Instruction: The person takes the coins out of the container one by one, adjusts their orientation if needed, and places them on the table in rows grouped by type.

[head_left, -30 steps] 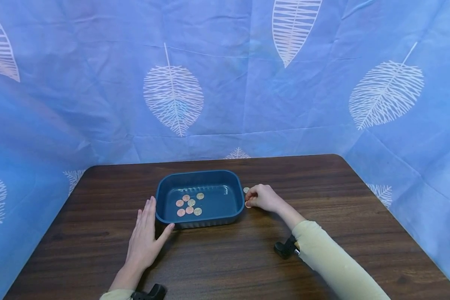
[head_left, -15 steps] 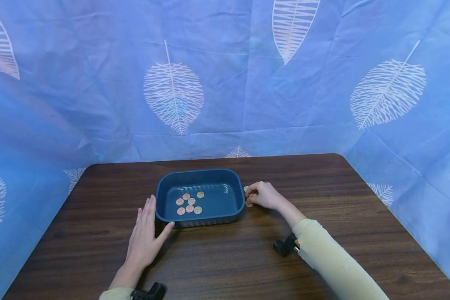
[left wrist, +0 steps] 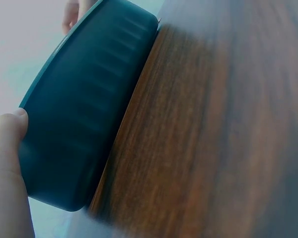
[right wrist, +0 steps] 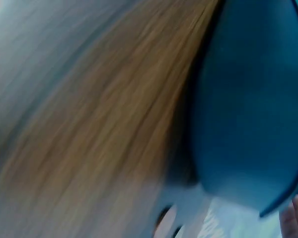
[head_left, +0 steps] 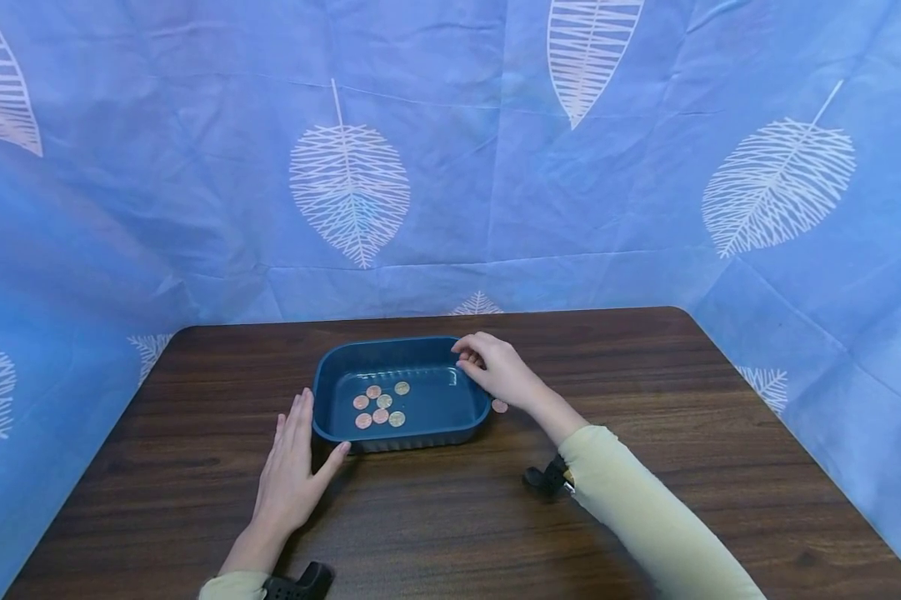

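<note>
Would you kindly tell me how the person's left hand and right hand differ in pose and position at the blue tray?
The left hand lies flat on the table with straight fingers, its thumb touching the blue tray's near left corner; the right hand is raised over the tray's far right rim. The left holds nothing; the right's fingers are curled, perhaps pinching a coin, though that is too small to tell. Both are at the tray.

Blurred blue tray [right wrist: 253, 104], brown wooden table [right wrist: 104, 139]

Six coins [head_left: 378, 405] lie in the tray [head_left: 420, 433] mid-table [head_left: 645, 375]; another coin [head_left: 499, 406] lies just right of it.
</note>
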Demonstrator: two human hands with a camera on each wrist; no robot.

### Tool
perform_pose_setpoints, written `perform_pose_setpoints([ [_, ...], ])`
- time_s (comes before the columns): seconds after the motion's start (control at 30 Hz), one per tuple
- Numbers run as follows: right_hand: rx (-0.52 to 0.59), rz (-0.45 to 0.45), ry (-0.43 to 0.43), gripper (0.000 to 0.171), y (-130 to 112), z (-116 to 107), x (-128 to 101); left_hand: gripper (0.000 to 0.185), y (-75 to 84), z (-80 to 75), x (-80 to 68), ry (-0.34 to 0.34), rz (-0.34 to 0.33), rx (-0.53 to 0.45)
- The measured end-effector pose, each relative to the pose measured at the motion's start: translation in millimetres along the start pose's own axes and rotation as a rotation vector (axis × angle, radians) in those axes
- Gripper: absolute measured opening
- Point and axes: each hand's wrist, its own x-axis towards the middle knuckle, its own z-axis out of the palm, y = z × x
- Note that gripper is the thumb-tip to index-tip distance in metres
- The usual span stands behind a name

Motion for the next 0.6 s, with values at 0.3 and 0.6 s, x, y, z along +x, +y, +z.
perform_pose_setpoints([
  [0.3, 0.133, -0.054, -0.179, 0.018, -32.9, 28.9, 26.0, 0.086, -0.9, -0.6, 0.1, 0.000, -0.005, -0.005],
  [0.6, 0.150, 0.023, -0.347, 0.021, -45.2, 60.7, 39.0, 0.087, -1.2, -0.8, 0.3, -0.010, -0.008, -0.001],
])
